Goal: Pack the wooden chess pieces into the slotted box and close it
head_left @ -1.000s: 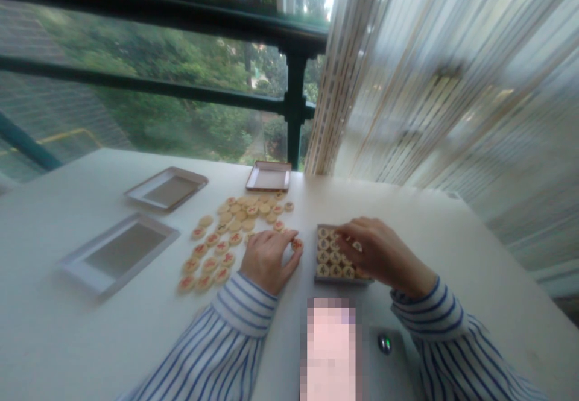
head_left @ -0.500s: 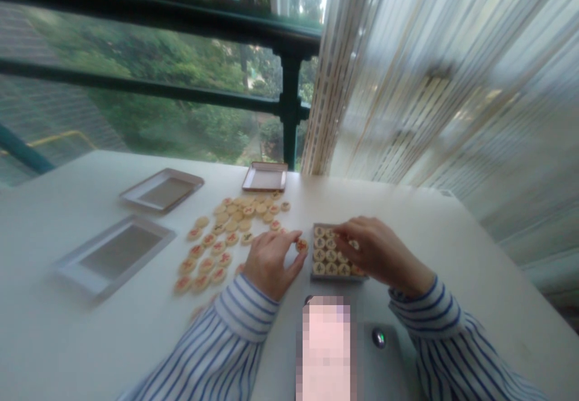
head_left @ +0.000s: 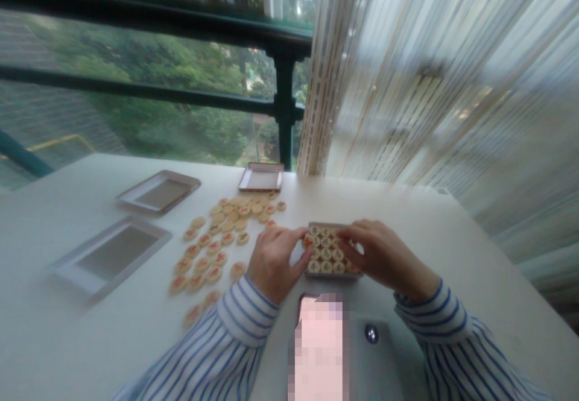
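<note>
One red-marked disc (head_left: 308,242) pinched between fingers of the left hand (head_left: 275,262), right hand (head_left: 384,255) over the box (head_left: 333,275), grip unclear

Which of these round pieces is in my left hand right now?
The red-marked piece at the left edge of the box, pinched between thumb and forefinger of your left hand; the loose pieces to its left lie on the table.

Right of my right hand (head_left: 380,259), the worktop (head_left: 479,280) lies bare, giving me room to pass. Left of my left hand (head_left: 275,262), loose round pieces (head_left: 214,246) block a low sweep; the box (head_left: 332,275) stands between both.
</note>
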### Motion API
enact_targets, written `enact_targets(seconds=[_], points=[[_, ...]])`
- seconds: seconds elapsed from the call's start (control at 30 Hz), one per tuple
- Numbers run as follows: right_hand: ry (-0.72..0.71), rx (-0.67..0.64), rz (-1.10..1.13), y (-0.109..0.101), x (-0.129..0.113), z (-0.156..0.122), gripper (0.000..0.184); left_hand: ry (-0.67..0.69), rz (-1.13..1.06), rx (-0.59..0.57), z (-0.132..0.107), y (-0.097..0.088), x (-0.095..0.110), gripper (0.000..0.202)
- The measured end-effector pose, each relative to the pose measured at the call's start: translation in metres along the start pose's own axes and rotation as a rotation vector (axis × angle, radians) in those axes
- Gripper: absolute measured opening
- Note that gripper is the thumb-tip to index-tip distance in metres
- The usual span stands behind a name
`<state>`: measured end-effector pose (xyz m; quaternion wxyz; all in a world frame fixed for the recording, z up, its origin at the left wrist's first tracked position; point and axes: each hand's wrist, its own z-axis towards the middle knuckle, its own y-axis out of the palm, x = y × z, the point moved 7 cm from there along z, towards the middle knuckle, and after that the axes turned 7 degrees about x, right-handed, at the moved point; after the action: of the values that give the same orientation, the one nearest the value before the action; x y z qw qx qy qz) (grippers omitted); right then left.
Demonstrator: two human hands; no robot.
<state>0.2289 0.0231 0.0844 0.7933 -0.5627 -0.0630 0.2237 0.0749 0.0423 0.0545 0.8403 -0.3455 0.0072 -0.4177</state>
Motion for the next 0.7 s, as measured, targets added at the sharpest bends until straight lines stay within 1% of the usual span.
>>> enact_targets(seconds=[0.2, 0.4, 0.6, 0.7], points=[[0.007, 0.016, 0.011, -0.003, 0.004, -0.005, 0.014, -0.011, -0.017, -0.029, 0.008, 0.005, 0.011, 0.029], [0.023, 0.020, 0.021, -0.006, 0.010, -0.007, 0.015, -0.022, -0.042, -0.010, 0.014, 0.014, 0.019, 0.029], [0.037, 0.030, 0.039, -0.005, 0.014, -0.006, 0.015, -0.045, -0.098, -0.019, 0.011, 0.021, 0.019, 0.030], [0.033, 0.028, 0.074, -0.002, 0.013, -0.003, 0.014, -0.064, -0.119, 0.009, 0.006, 0.020, 0.015, 0.030]])
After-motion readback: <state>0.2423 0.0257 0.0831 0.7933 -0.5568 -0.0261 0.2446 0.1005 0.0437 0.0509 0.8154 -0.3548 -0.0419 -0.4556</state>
